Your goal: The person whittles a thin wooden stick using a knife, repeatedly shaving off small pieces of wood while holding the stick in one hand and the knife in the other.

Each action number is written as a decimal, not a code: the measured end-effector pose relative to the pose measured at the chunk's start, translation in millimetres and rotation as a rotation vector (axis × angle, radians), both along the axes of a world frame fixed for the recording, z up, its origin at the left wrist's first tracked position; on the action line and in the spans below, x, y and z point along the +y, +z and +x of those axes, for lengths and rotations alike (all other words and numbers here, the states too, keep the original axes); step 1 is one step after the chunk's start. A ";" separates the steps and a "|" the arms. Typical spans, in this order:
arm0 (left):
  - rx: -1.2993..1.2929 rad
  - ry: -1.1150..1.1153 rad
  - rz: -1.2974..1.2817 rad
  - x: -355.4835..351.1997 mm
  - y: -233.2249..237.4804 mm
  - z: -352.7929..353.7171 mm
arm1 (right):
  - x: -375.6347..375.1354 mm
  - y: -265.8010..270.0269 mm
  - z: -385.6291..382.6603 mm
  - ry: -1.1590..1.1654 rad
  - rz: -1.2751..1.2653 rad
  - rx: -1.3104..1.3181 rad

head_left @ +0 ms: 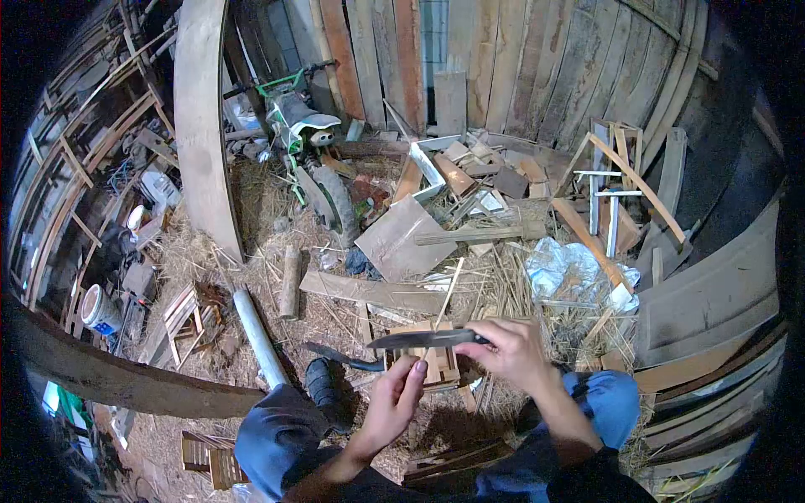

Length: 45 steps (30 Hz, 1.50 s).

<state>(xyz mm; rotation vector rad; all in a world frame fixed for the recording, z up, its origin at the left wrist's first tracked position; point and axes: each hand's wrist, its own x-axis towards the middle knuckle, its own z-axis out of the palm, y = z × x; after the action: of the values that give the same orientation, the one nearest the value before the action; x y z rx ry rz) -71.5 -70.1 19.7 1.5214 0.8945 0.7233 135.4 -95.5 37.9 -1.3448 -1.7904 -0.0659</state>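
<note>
Slippage is the main danger. The right hand [507, 352] is clamped on the handle of a knife [419, 339], whose blade lies level and points left, just above a small slatted frame [444, 375] on the straw floor [335, 323] between the knees. The left hand [392, 404] seems pinched on a wood sliver [429, 362] right under the edge. A jumping stroke could cut its thumb or a knee.

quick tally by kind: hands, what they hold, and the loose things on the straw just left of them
hands: 2, left hand and right hand
knife, in the right hand: 1
curved dark tool: 1
white pipe: 1
short log: 1
total: 6
</note>
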 end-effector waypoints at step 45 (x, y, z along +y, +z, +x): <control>0.038 -0.077 0.024 -5.2 -11.6 11.2 | -11.2 -15.8 -9.3 0.093 -0.147 0.071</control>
<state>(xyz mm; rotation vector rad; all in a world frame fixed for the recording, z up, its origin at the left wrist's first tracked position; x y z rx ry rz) -60.4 -75.3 8.1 1.5865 0.8535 0.6528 126.1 -106.6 22.1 -1.3469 -1.8237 0.1650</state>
